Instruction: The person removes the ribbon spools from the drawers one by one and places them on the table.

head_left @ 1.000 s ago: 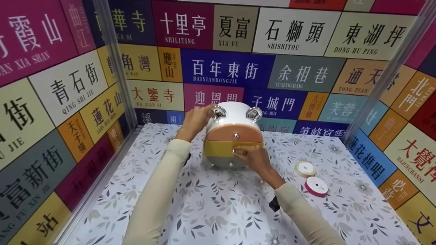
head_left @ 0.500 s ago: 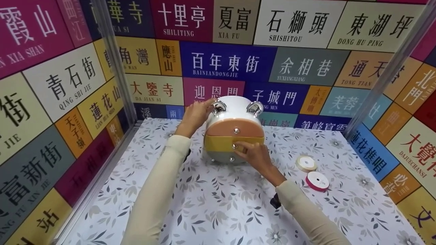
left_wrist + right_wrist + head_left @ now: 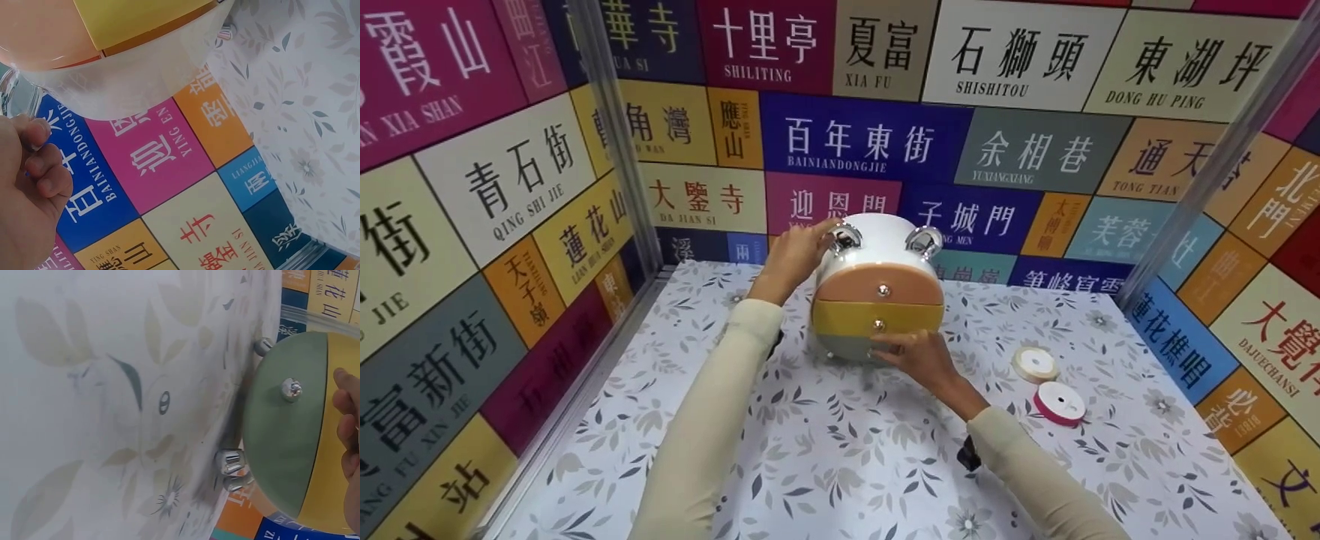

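A small rounded drawer box (image 3: 877,255) with a white top and two chrome ring-shaped ears stands on the table. Its front has an orange, a yellow and a grey-green drawer, all closed, with round chrome knobs. At the left chrome ear (image 3: 847,236), my left hand (image 3: 795,259) grips with curled fingers. My right hand (image 3: 919,360) is in front of the lower drawers, fingers loosely bent, fingertips just below the yellow drawer's knob (image 3: 878,324). In the right wrist view the grey-green drawer's knob (image 3: 291,389) is apart from the fingers (image 3: 346,430).
Two ribbon spools, one cream (image 3: 1035,365) and one crimson (image 3: 1060,403), lie right of the box. The table has a leaf-patterned cover (image 3: 825,465). Walls of coloured panels with printed characters (image 3: 859,139) stand behind and on both sides.
My right hand has left the yellow drawer's knob and moved down toward the grey-green drawer. The left hand stays on the chrome ear. The head view has shifted slightly.
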`<state>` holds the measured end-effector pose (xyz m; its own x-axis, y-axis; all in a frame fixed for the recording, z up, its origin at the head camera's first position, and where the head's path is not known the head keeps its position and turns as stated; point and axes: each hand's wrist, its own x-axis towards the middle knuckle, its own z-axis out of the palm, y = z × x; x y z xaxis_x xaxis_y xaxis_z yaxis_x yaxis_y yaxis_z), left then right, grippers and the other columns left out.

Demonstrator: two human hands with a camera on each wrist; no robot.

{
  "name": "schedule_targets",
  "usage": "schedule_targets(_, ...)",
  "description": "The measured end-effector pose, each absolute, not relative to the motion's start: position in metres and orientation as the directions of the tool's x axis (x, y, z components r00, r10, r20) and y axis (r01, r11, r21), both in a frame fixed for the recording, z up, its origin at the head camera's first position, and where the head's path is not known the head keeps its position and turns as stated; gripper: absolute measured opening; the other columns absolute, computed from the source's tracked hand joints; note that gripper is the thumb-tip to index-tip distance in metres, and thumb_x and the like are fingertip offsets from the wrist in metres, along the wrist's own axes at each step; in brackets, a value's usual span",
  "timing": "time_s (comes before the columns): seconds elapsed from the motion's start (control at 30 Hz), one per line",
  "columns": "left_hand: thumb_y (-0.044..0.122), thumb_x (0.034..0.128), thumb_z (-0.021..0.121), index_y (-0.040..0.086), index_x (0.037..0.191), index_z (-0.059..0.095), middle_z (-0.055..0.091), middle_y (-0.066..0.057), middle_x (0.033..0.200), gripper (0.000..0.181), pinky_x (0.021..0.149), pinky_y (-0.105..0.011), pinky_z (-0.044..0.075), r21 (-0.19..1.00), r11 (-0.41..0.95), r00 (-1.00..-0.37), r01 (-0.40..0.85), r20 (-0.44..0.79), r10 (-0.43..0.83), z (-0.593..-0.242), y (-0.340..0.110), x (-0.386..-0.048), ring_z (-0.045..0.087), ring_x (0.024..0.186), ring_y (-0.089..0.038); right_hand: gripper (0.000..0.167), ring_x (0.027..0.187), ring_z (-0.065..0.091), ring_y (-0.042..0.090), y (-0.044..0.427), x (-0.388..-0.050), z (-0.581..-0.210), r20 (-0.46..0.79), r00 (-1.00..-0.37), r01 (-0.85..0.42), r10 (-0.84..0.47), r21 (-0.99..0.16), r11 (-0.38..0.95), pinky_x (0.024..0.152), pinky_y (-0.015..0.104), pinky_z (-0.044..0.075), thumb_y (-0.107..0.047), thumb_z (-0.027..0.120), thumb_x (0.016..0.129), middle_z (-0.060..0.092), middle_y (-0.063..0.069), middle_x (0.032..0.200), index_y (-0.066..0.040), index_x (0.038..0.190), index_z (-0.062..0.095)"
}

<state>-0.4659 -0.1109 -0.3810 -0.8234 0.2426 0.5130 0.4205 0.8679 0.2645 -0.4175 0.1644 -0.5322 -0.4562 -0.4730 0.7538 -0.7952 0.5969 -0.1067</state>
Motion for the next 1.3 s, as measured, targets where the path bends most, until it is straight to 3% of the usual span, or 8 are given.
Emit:
schedule_targets(0.2, 0.030, 0.1090, 0.056, 0.032, 0.148, 0.058, 0.074, -0.024, 0.098, 0.039, 0.067, -0.051, 0.057, 0.257, 0.871, -0.823, 0.420, 0.513, 0.245, -0.385, -0.111, -0.465, 0.071, 0.079, -0.040, 0.035, 0.072, 0.074, 0.019, 0.168, -0.427, -0.552, 0.720, -0.437, -0.806, -0.540, -0.046, 0.590, 0.065, 0.036, 0.058, -0.023, 0.099, 0.069, 0.079, 0.005, 0.085, -0.024, 0.101, 0.085)
schedule_targets(0.4, 0.030, 0.1089, 0.056, 0.033, 0.149, 0.057, 0.072, -0.022, 0.091, 0.040, 0.065, -0.048, 0.057, 0.246, 0.877, -0.824, 0.413, 0.511, 0.244, -0.387, -0.111, -0.465, 0.069, 0.074, -0.037, 0.034, 0.083, 0.077, 0.023, 0.172, -0.433, -0.563, 0.701, -0.440, -0.832, -0.561, -0.082, 0.549, 0.073, 0.038, 0.061, -0.018, 0.098, 0.069, 0.080, 0.005, 0.089, -0.022, 0.100, 0.085)
schedule_targets(0.53, 0.030, 0.1092, 0.055, 0.031, 0.148, 0.058, 0.073, -0.023, 0.090, 0.039, 0.064, -0.048, 0.057, 0.240, 0.874, -0.815, 0.423, 0.523, 0.251, -0.385, -0.110, -0.466, 0.070, 0.075, -0.038, 0.035, 0.075, 0.077, 0.020, 0.171, -0.437, -0.566, 0.722, -0.415, -0.832, -0.554, -0.054, 0.553, 0.071, 0.035, 0.061, -0.019, 0.099, 0.067, 0.079, 0.004, 0.086, -0.023, 0.099, 0.085)
schedule_targets(0.6, 0.029, 0.1092, 0.056, 0.031, 0.148, 0.059, 0.073, -0.023, 0.092, 0.039, 0.064, -0.049, 0.057, 0.243, 0.872, -0.813, 0.424, 0.526, 0.249, -0.383, -0.110, -0.467, 0.070, 0.076, -0.039, 0.033, 0.066, 0.075, 0.016, 0.170, -0.439, -0.567, 0.729, -0.402, -0.829, -0.555, -0.032, 0.558, 0.064, 0.031, 0.059, -0.020, 0.099, 0.068, 0.079, 0.001, 0.081, -0.023, 0.098, 0.085)
schedule_targets(0.8, 0.028, 0.1087, 0.057, 0.030, 0.147, 0.060, 0.074, -0.024, 0.101, 0.038, 0.068, -0.052, 0.057, 0.262, 0.869, -0.817, 0.420, 0.527, 0.235, -0.380, -0.108, -0.469, 0.071, 0.081, -0.041, 0.013, 0.048, 0.060, 0.004, 0.166, -0.443, -0.571, 0.733, -0.401, -0.829, -0.549, -0.035, 0.559, 0.048, 0.019, 0.043, -0.015, 0.093, 0.077, 0.071, -0.006, 0.062, -0.021, 0.082, 0.084)
schedule_targets(1.0, 0.029, 0.1091, 0.056, 0.031, 0.148, 0.059, 0.074, -0.023, 0.099, 0.039, 0.069, -0.051, 0.058, 0.257, 0.874, -0.817, 0.413, 0.529, 0.231, -0.379, -0.108, -0.469, 0.071, 0.081, -0.039, 0.011, 0.046, 0.058, 0.005, 0.163, -0.444, -0.571, 0.739, -0.385, -0.820, -0.553, 0.000, 0.572, 0.046, 0.020, 0.041, -0.015, 0.089, 0.082, 0.067, -0.007, 0.057, -0.021, 0.077, 0.081)
schedule_targets(1.3, 0.030, 0.1092, 0.056, 0.032, 0.149, 0.058, 0.073, -0.026, 0.098, 0.040, 0.067, -0.051, 0.057, 0.262, 0.872, -0.824, 0.413, 0.514, 0.236, -0.382, -0.111, -0.467, 0.070, 0.078, -0.040, 0.017, 0.045, 0.056, 0.006, 0.158, -0.438, -0.571, 0.753, -0.357, -0.835, -0.553, 0.009, 0.551, 0.045, 0.021, 0.041, -0.010, 0.089, 0.081, 0.064, -0.007, 0.054, -0.019, 0.071, 0.077)
